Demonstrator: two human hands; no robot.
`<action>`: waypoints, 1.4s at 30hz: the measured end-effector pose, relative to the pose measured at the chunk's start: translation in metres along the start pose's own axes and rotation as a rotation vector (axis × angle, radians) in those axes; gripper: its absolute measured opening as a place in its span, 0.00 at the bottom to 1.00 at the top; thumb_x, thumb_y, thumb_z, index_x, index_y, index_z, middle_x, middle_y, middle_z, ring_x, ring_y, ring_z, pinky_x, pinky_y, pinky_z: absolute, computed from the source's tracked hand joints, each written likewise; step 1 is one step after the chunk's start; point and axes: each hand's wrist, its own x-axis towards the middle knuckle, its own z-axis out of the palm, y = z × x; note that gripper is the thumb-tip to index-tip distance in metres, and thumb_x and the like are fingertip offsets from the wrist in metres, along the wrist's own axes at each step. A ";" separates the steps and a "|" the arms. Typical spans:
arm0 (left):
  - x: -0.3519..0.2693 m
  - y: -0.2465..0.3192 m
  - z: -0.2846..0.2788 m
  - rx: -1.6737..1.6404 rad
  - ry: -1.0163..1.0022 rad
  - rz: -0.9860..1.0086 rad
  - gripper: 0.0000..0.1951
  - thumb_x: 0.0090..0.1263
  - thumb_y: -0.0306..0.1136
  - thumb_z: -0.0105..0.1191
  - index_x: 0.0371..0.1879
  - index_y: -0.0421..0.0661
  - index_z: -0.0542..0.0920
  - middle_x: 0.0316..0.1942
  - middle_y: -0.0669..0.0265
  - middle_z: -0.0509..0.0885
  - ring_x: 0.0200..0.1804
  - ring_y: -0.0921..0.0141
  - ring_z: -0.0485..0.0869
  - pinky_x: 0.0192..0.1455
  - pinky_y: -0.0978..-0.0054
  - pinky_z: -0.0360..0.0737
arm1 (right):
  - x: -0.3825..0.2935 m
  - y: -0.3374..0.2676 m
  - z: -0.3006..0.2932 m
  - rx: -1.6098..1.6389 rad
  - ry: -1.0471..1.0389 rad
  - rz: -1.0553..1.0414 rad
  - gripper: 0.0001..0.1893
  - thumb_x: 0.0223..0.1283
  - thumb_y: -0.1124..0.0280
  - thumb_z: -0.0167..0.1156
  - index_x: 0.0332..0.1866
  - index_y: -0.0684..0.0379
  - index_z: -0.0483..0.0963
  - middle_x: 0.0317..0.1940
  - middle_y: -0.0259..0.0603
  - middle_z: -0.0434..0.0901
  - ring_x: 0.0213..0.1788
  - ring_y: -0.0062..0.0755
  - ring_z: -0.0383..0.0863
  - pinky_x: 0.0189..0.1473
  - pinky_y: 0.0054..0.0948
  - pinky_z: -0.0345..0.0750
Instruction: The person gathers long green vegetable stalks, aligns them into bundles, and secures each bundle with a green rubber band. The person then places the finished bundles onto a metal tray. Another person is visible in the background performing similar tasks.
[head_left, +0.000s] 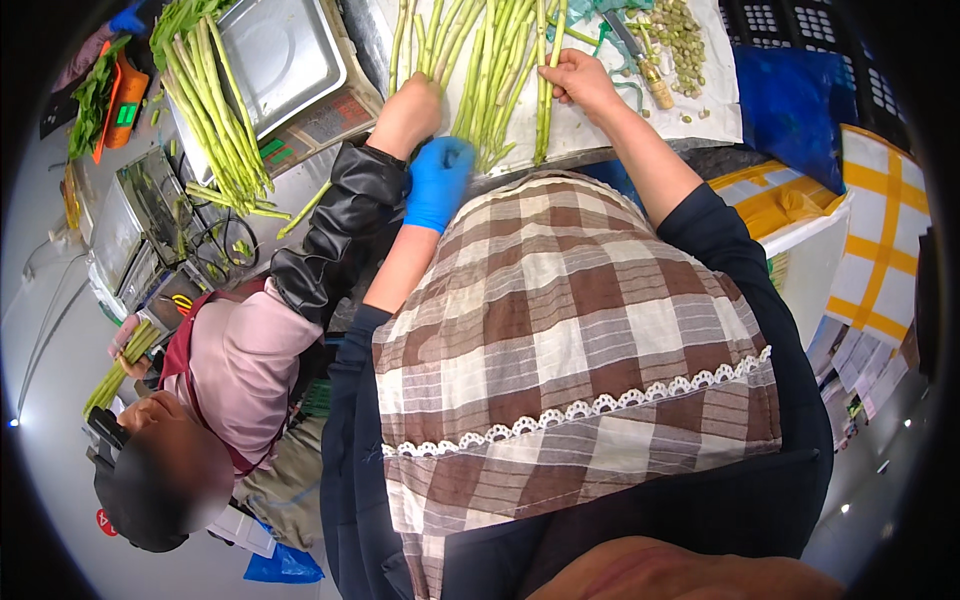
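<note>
My left hand (440, 184), in a blue glove, is slightly blurred at the near edge of the work surface. Its fingers are curled, and whether they hold anything is unclear. Just right of it, loose asparagus spears (491, 82) lie lengthwise on a white sheet (716, 112). My bare right hand (579, 84) pinches an asparagus spear (541, 112) at the right side of these spears. Further right lie a knife (654, 84) and a heap of short cut asparagus pieces (679, 45).
A co-worker at the left reaches in; their bare hand (411, 112) touches asparagus beside my glove, and their other hand holds a bunch (124, 364). Beyond are a scale with a metal tray (281, 60) and more asparagus (214, 120). Taped foam boxes (877, 232) stand right.
</note>
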 end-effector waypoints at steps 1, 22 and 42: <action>0.003 0.002 0.005 0.134 0.018 0.155 0.09 0.67 0.38 0.62 0.36 0.46 0.84 0.26 0.67 0.80 0.29 0.73 0.78 0.34 0.74 0.76 | -0.001 0.000 0.001 0.011 0.006 -0.004 0.12 0.59 0.68 0.68 0.41 0.64 0.76 0.26 0.34 0.79 0.24 0.19 0.75 0.24 0.20 0.71; 0.042 0.021 -0.012 0.193 0.003 -0.083 0.12 0.64 0.35 0.59 0.44 0.44 0.84 0.29 0.60 0.86 0.28 0.70 0.82 0.34 0.72 0.79 | -0.015 -0.005 0.016 0.184 -0.040 0.023 0.15 0.60 0.70 0.66 0.49 0.66 0.75 0.30 0.37 0.81 0.26 0.20 0.76 0.26 0.20 0.72; -0.011 -0.005 -0.090 -0.652 -0.386 -0.308 0.19 0.69 0.28 0.54 0.59 0.39 0.79 0.40 0.68 0.85 0.37 0.80 0.79 0.42 0.84 0.77 | -0.042 -0.011 -0.005 0.261 0.090 0.021 0.15 0.63 0.70 0.65 0.52 0.63 0.76 0.31 0.33 0.81 0.27 0.18 0.76 0.29 0.20 0.73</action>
